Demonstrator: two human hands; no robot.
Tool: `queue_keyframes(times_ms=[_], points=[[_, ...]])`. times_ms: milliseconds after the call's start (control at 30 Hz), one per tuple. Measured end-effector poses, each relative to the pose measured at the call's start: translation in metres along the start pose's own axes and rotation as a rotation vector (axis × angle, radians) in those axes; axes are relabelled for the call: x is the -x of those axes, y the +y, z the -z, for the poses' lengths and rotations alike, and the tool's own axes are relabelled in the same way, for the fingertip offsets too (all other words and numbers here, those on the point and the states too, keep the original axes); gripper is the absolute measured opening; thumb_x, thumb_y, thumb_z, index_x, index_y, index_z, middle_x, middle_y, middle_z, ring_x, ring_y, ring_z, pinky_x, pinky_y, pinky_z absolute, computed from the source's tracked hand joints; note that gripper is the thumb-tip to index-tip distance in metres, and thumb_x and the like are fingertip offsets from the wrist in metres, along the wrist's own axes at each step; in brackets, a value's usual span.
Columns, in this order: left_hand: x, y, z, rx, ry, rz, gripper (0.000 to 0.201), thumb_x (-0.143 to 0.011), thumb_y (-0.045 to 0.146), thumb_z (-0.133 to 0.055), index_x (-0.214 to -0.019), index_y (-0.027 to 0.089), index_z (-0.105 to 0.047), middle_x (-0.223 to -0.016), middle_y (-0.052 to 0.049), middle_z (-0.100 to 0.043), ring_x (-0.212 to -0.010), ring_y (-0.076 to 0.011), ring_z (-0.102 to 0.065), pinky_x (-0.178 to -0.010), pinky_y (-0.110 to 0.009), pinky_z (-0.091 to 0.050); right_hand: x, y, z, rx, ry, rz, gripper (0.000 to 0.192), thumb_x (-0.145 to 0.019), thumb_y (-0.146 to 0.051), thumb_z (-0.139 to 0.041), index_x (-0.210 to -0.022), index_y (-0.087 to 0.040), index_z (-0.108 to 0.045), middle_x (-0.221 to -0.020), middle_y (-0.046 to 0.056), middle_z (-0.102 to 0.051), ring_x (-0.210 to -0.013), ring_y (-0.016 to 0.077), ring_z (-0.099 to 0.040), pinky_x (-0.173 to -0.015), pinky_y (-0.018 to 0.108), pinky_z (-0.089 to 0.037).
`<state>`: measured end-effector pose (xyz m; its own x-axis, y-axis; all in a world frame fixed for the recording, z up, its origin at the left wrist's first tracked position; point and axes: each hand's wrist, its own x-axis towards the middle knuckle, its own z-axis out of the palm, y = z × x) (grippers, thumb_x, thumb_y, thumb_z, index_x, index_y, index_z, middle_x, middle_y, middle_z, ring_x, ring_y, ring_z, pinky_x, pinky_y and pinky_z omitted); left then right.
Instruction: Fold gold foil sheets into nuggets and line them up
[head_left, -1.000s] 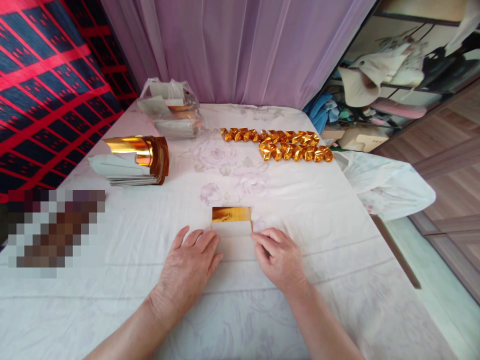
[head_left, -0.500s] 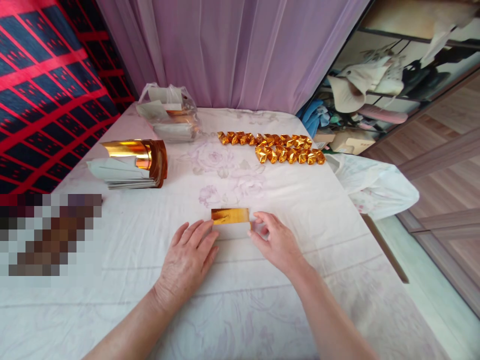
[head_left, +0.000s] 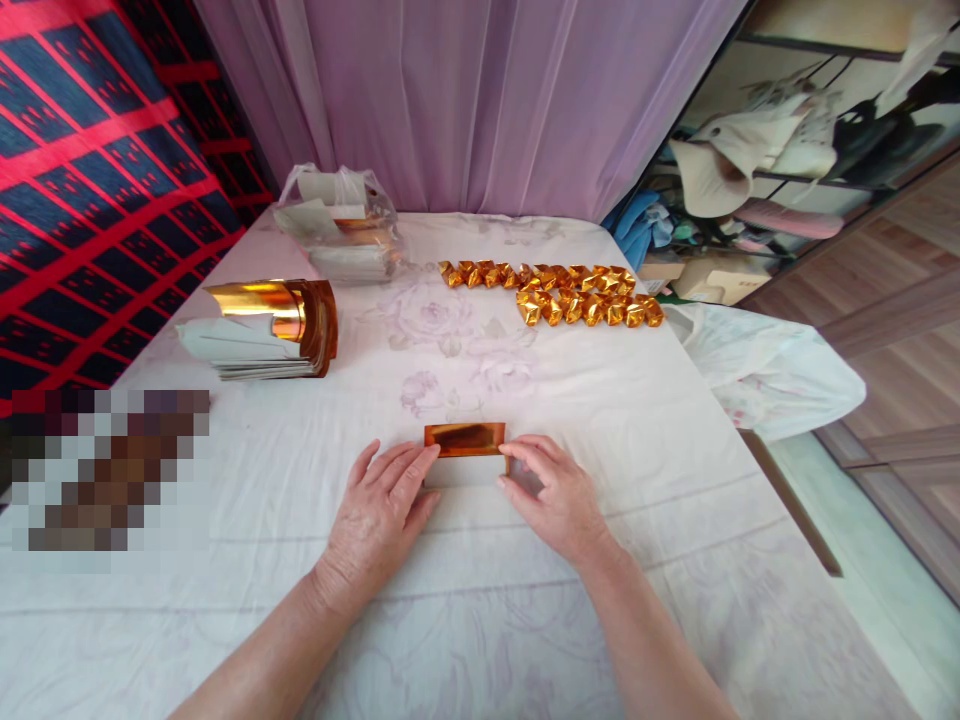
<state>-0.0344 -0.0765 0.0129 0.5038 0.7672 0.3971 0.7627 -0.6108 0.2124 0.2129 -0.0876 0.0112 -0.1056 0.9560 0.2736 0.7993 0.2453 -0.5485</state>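
Observation:
A small sheet of gold foil paper (head_left: 464, 440), gold on one side and white on the other, lies partly folded on the white flowered cloth (head_left: 480, 620) in front of me. My left hand (head_left: 381, 518) rests flat with its fingertips on the sheet's left end. At the right end, my right hand (head_left: 556, 500) pinches the sheet between bent fingers. Only a gold strip and a white band of the paper show between the hands.
A stack of gold foil sheets (head_left: 262, 330) lies at the left. A plastic bag of more sheets (head_left: 341, 225) sits behind it. Several folded gold pieces (head_left: 555, 290) lie in rows at the back right. A white bag (head_left: 765, 365) hangs off the table's right edge.
The white part of the sheet has been folded up, so less of it shows. Both hands slid forward to the sheet's ends and now press on it.

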Motion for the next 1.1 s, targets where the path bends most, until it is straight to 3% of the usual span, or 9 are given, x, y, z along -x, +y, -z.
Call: queue_keyframes(times_ms=[333, 633, 833, 1100], points=[[-0.0003, -0.0008, 0.0000, 0.013, -0.052, 0.032, 0.032, -0.094, 0.026, -0.052, -0.125, 0.018, -0.057, -0.122, -0.010, -0.069, -0.116, -0.0266, -0.061, -0.107, -0.053, -0.037, 0.0013, 0.0014, 0.0036, -0.063, 0.014, 0.126, 0.022, -0.089, -0.023, -0.057, -0.109, -0.025, -0.068, -0.105, 0.006, -0.068, -0.095, 0.0182, -0.066, -0.085, 0.032, -0.055], [-0.0002, -0.0012, -0.0012, 0.029, -0.068, 0.059, 0.033, -0.094, 0.027, -0.053, -0.125, 0.017, -0.056, -0.119, -0.011, -0.070, -0.114, -0.0265, -0.062, -0.107, -0.054, -0.037, -0.0001, -0.0012, 0.0050, -0.071, -0.027, 0.159, 0.016, -0.085, -0.021, -0.063, -0.100, -0.023, -0.069, -0.104, 0.006, -0.068, -0.094, 0.0189, -0.066, -0.085, 0.034, -0.055], [-0.0005, -0.0013, -0.0023, 0.061, -0.061, 0.073, 0.034, -0.092, 0.027, -0.054, -0.126, 0.018, -0.056, -0.119, -0.011, -0.069, -0.113, -0.0269, -0.062, -0.108, -0.054, -0.037, -0.0008, -0.0018, 0.0040, -0.086, -0.031, 0.128, 0.031, -0.086, -0.024, -0.060, -0.117, -0.023, -0.062, -0.109, 0.008, -0.067, -0.096, 0.0209, -0.066, -0.084, 0.037, -0.055], [-0.0003, -0.0018, -0.0028, 0.063, -0.066, 0.071, 0.036, -0.091, 0.027, -0.056, -0.127, 0.019, -0.055, -0.120, -0.010, -0.069, -0.113, -0.0273, -0.062, -0.108, -0.055, -0.037, -0.0011, -0.0025, 0.0030, -0.099, -0.017, 0.146, 0.024, -0.084, -0.021, -0.063, -0.108, -0.025, -0.065, -0.107, 0.006, -0.068, -0.098, 0.0215, -0.066, -0.086, 0.038, -0.055]])
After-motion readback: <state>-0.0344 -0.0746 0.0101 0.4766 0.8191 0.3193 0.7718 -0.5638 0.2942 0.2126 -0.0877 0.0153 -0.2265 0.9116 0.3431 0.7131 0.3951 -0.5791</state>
